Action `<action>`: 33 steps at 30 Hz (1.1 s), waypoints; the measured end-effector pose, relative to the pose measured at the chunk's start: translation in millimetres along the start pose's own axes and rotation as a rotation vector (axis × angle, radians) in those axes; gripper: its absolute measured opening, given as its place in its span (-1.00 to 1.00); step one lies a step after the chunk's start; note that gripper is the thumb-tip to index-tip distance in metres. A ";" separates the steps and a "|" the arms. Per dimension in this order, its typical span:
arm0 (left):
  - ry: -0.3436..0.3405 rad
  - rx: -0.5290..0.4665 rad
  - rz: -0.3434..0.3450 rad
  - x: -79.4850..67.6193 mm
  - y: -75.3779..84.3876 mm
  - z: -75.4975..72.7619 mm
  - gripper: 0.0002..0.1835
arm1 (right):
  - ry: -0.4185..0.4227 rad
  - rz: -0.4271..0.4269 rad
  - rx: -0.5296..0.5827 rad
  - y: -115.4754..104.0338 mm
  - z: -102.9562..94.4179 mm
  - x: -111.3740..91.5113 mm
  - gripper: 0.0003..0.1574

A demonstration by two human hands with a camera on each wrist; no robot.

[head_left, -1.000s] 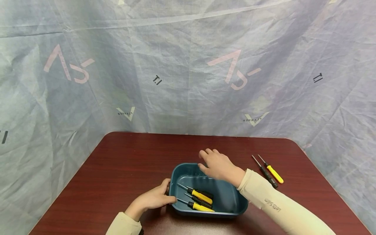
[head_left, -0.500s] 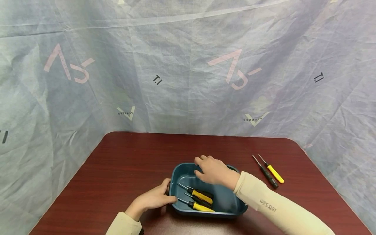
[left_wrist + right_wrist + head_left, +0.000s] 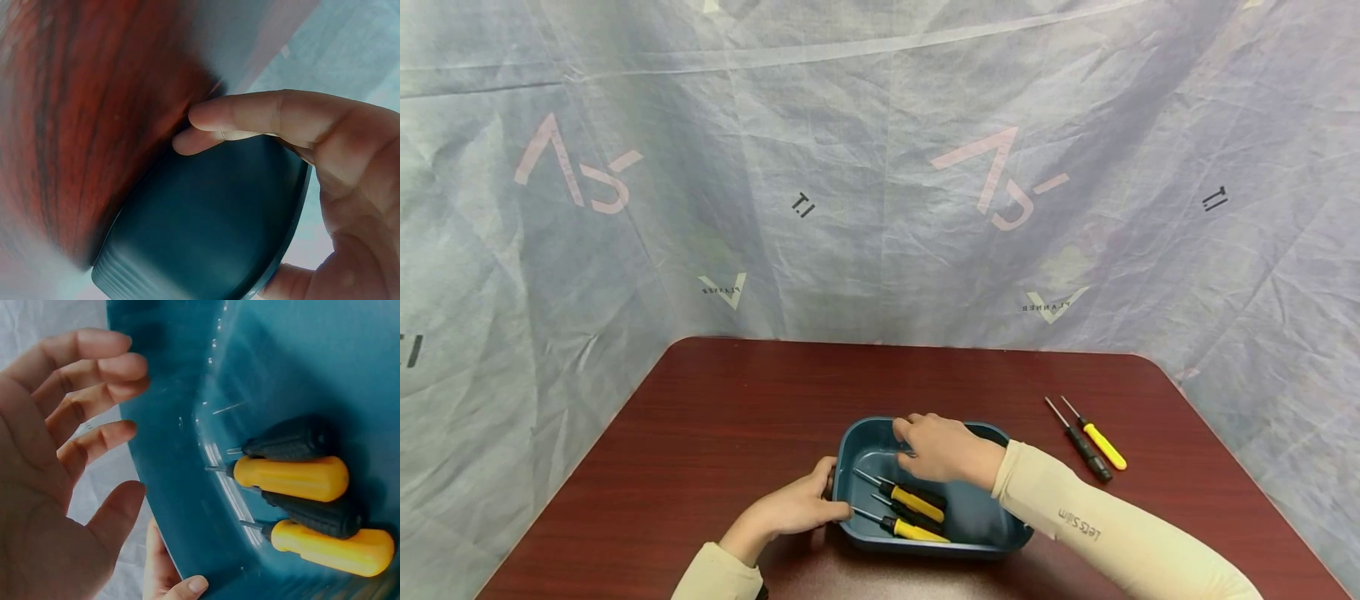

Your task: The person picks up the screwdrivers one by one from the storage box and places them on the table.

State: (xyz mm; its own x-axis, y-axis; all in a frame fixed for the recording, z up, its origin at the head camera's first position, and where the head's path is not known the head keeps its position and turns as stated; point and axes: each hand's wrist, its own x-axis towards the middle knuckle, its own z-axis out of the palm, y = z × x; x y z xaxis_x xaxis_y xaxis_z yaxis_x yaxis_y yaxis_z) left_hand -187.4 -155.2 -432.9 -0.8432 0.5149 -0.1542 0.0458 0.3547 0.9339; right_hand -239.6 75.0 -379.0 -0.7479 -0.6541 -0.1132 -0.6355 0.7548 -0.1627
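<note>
A teal plastic bin (image 3: 936,547) stands near the front of the table. My left hand (image 3: 790,506) grips its left end, thumb at the rim and fingers along the outer wall (image 3: 200,212). Inside lie two yellow-handled screwdrivers (image 3: 294,478) and two black-handled screwdrivers (image 3: 319,515), shafts pointing left. My right hand (image 3: 943,450) is over the back part of the bin, above the screwdrivers' far side. In the right wrist view its fingers are spread and lightly bent, with nothing between them and the thumb.
On the dark red wooden table (image 3: 760,392), right of the bin, lie a black-handled screwdriver (image 3: 1088,452) and a yellow-handled screwdriver (image 3: 1103,446) side by side. A pale printed cloth (image 3: 850,250) hangs behind the table.
My right hand has come down and slightly left, toward the inside of the bin. The left hand, the bin and the screwdrivers stay in place.
</note>
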 end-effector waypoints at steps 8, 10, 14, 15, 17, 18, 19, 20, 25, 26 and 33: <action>0.001 -0.002 0.003 -0.7 -1.4 1.3 -0.33 | -0.099 -0.003 -0.005 3.3 6.9 -0.5 -0.71; -0.003 -0.003 -0.003 -0.6 -2.1 1.3 -0.33 | -0.122 0.000 -0.013 3.6 9.4 0.1 -0.72; -0.010 -0.008 -0.014 -0.3 -3.1 1.2 -0.33 | -0.163 0.014 -0.021 3.2 12.8 1.8 -0.73; -0.009 -0.008 -0.014 -0.2 -2.9 1.2 -0.33 | -0.176 0.019 -0.020 3.0 13.1 2.1 -0.72; -0.008 -0.009 -0.011 -0.2 -2.8 1.1 -0.33 | -0.202 0.029 -0.015 2.8 13.5 2.6 -0.71; -0.008 -0.010 -0.010 -0.3 -2.7 1.1 -0.34 | -0.215 0.034 -0.011 2.8 13.4 3.0 -0.71; -0.007 -0.010 -0.009 -0.4 -2.5 1.1 -0.34 | -0.231 0.041 -0.005 2.8 13.4 3.0 -0.71; -0.006 -0.009 -0.008 -0.6 -2.3 1.0 -0.34 | -0.245 0.045 -0.004 2.7 13.1 3.0 -0.71; -0.002 -0.007 -0.011 -1.0 0.3 1.0 -0.34 | -0.320 0.072 0.025 2.9 11.5 4.8 -0.77; -0.002 -0.008 -0.012 -1.0 0.8 1.0 -0.34 | -0.333 0.074 0.034 2.9 11.0 5.3 -0.78; 0.000 -0.006 -0.013 -1.0 2.2 1.0 -0.34 | -0.410 0.078 0.081 4.9 10.9 9.1 -0.83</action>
State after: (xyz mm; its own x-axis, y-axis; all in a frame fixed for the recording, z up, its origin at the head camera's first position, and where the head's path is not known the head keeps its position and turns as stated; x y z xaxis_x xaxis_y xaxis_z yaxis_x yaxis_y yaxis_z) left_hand -186.0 -154.1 -431.0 -0.8436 0.5105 -0.1664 0.0315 0.3564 0.9338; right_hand -247.4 72.2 -391.5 -0.6446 -0.5732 -0.5059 -0.5509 0.8071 -0.2125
